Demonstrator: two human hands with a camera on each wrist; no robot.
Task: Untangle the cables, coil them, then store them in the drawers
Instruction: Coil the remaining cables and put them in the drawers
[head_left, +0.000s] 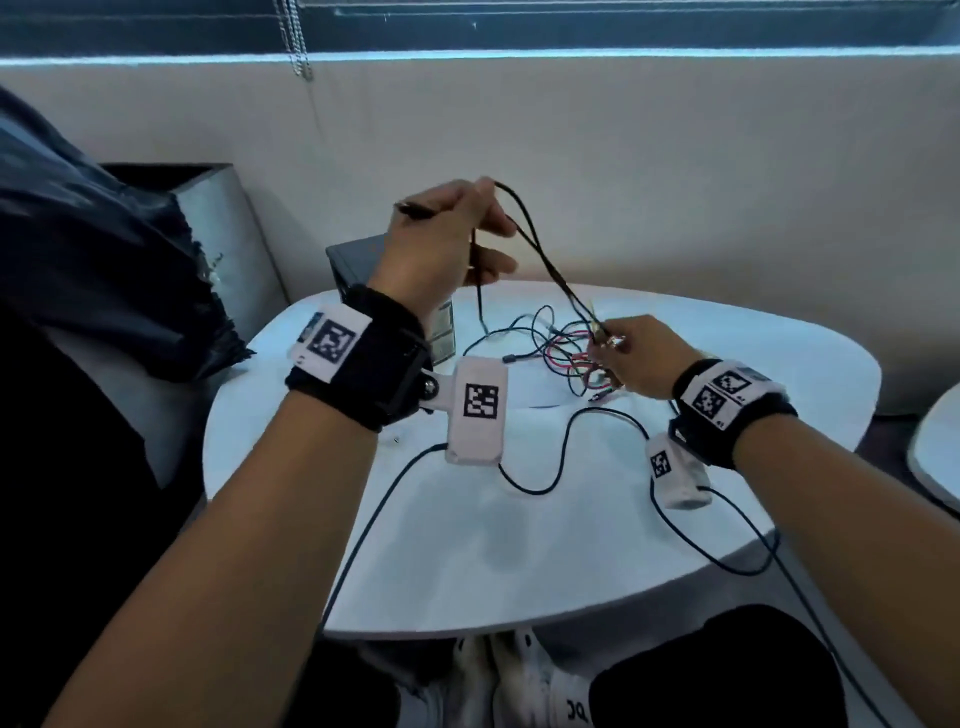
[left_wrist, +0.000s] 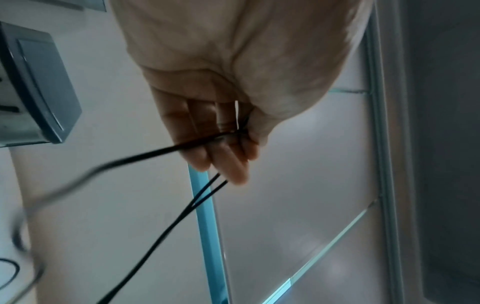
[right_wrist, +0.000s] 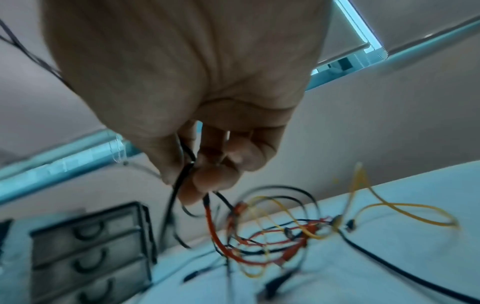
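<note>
Left hand (head_left: 447, 234) raised, fingers curled round doubled black cable (head_left: 540, 254); right hand (head_left: 636, 358) pinches its lower run above the tangle (head_left: 561, 353) mid-desk (head_left: 519, 545). Feed slowly, keep tension, don't drag the colored wires. Drawers (right_wrist: 88, 253) at the desk's far-left edge.

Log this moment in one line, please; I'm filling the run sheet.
stage: untangling | left hand: holds black cable raised | right hand: pinches black cable over tangle | drawers: shut
</note>
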